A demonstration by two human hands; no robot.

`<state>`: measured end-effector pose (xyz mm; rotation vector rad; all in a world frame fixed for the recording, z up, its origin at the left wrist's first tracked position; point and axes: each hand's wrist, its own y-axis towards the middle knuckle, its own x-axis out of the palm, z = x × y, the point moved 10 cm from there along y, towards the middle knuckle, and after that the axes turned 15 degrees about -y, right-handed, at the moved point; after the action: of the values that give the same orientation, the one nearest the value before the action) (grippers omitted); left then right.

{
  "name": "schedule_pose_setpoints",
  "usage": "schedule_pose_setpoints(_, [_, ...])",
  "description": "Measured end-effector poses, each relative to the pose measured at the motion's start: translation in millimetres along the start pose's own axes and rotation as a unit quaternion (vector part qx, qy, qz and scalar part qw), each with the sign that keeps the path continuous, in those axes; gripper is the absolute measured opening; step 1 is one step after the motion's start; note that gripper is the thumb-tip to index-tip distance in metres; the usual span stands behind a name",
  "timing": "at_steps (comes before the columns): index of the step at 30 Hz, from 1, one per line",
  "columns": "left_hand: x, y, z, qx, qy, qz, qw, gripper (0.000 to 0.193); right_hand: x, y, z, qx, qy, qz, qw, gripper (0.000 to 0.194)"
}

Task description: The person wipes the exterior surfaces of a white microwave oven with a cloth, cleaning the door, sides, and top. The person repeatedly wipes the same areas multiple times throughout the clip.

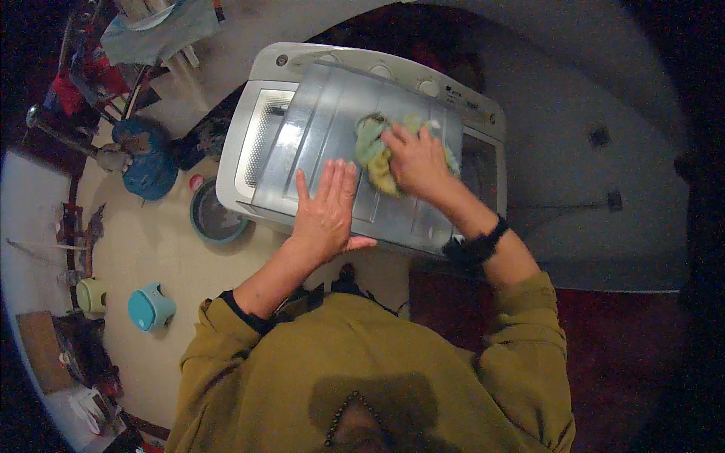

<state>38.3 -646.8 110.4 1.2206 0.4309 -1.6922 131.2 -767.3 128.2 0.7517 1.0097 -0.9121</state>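
Note:
A white twin-tub washing machine (232, 141) with round knobs stands before me. On its top lies a translucent grey plastic lid or panel (317, 119) with ribs, set aslant over the machine. My left hand (328, 212) rests flat on the near part of this panel, fingers apart, holding nothing. My right hand (416, 156) presses a crumpled green and yellow cloth (376, 150) onto the panel's right half. Part of the cloth is hidden under that hand.
A round basin (195, 218) sits on the floor left of the machine, near a blue bundle or bag (147, 161). Farther left are a turquoise stool (141, 310) and a pale green stool (85, 295). A grey wall with sockets (614, 201) rises at the right.

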Motion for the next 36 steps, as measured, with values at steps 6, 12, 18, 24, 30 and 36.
schedule_pose_setpoints(6, [1.5,-0.2,-3.4,-0.006,-0.011,0.012,1.000,0.131,42.2,104.1,61.8,0.069,-0.030,-0.056,0.996,0.046])
schedule_pose_setpoints(12, [-0.9,-1.3,-3.1,-0.004,-0.022,0.033,0.999,0.135,50.5,125.7,68.2,0.077,-0.047,-0.086,0.992,0.045])
schedule_pose_setpoints(18, [-9.6,-0.1,-1.6,0.001,-0.040,0.062,0.997,0.140,18.2,73.7,17.3,-0.002,-0.042,0.009,0.999,0.050])
schedule_pose_setpoints(24, [-13.9,-2.1,-0.1,0.015,-0.083,0.087,0.993,0.146,-29.7,-12.2,-49.1,-0.068,0.001,0.057,0.996,0.059])
schedule_pose_setpoints(30, [-8.6,-2.3,-4.3,0.008,-0.052,0.073,0.996,0.148,-48.2,-60.1,-78.5,-0.109,0.041,0.023,0.993,0.056])
schedule_pose_setpoints(36, [-11.2,-5.4,-1.8,0.019,-0.088,0.081,0.993,0.144,-23.5,-14.8,-43.8,-0.065,0.039,0.022,0.997,0.051])
